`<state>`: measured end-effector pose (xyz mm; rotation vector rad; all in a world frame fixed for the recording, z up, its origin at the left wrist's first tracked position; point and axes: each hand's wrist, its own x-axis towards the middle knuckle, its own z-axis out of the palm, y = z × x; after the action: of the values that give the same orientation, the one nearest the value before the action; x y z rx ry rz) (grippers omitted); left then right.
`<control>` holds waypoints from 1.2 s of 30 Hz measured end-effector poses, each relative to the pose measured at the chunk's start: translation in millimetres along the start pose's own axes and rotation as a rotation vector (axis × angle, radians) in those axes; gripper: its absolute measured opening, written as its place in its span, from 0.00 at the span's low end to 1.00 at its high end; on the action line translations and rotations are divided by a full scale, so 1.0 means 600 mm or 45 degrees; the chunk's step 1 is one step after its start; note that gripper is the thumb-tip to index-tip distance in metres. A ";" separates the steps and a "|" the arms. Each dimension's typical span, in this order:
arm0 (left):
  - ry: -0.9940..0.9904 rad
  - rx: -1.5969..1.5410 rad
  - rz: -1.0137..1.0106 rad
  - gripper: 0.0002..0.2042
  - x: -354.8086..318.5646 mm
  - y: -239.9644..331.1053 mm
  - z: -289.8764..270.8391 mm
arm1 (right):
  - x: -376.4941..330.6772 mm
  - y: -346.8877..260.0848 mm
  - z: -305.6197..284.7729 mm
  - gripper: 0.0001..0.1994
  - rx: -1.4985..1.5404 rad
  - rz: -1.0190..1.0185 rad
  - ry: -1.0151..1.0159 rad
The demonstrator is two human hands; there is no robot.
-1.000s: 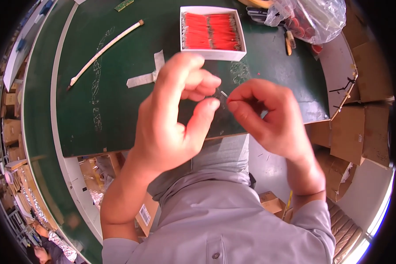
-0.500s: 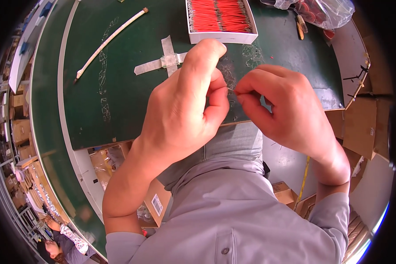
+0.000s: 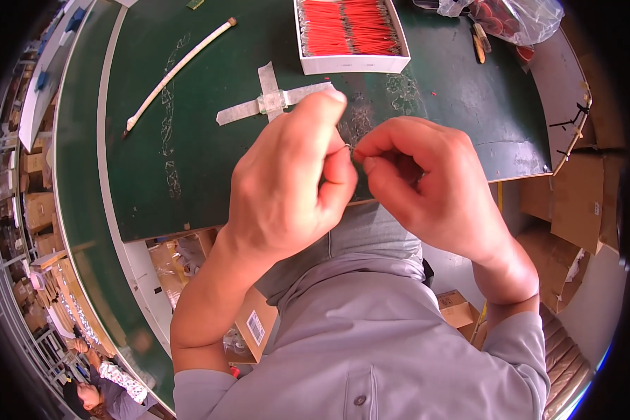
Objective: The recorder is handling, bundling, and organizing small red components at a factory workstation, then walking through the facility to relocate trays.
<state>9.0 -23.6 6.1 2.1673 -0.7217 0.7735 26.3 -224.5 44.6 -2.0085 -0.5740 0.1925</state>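
Observation:
Over the near edge of the green work table (image 3: 210, 168), both hands are held up close together. My left hand (image 3: 276, 185) is closed, with thumb and forefinger pinched. My right hand (image 3: 434, 171) pinches too, its fingertips almost meeting those of the left. A tiny pale, thin bit shows between the two sets of fingertips, too small to name. Beyond the hands stands a white box (image 3: 357, 66) filled with bundles of thin red wires (image 3: 350, 28) with silvery ends. A cross of whitish tape (image 3: 271, 103) is stuck on the table just past my left hand.
A white flexible rod (image 3: 180, 70) lies at the table's left. At the far right are a clear plastic bag (image 3: 521, 17) with red pieces and an orange-handled tool (image 3: 479, 49). Cardboard boxes (image 3: 577, 199) stand at the right. Another person (image 3: 112, 385) is at the lower left.
My right hand has moved left, closer to the left hand, and its fingertips now nearly touch the left ones. My left hand has shifted slightly down and its thumb is lower.

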 end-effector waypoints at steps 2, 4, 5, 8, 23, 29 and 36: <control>0.021 -0.055 0.025 0.35 0.003 0.000 -0.001 | 0.002 0.002 -0.002 0.06 -0.018 -0.026 0.018; -0.001 -0.121 -0.105 0.39 0.004 0.012 -0.004 | 0.004 0.002 -0.003 0.06 -0.066 -0.067 0.049; -0.012 -0.153 -0.170 0.41 0.004 0.015 -0.004 | 0.005 0.002 -0.002 0.06 -0.091 -0.088 0.063; -0.037 -0.111 -0.153 0.43 0.004 0.017 -0.006 | 0.001 0.002 0.000 0.06 -0.094 -0.091 0.060; 0.055 -0.095 -0.292 0.30 -0.003 0.021 0.007 | -0.004 0.009 0.021 0.06 -0.120 -0.215 0.107; 0.042 -0.222 -0.454 0.28 -0.009 0.034 0.006 | -0.008 0.018 0.022 0.07 -0.148 -0.265 0.143; 0.061 -1.359 -1.104 0.17 0.007 0.015 -0.026 | -0.004 0.010 0.002 0.08 -0.124 -0.276 0.131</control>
<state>1.1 -17.9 21.5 1.2325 -0.0425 -0.0652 25.7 -227.2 38.4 -2.0189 -0.7411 -0.0715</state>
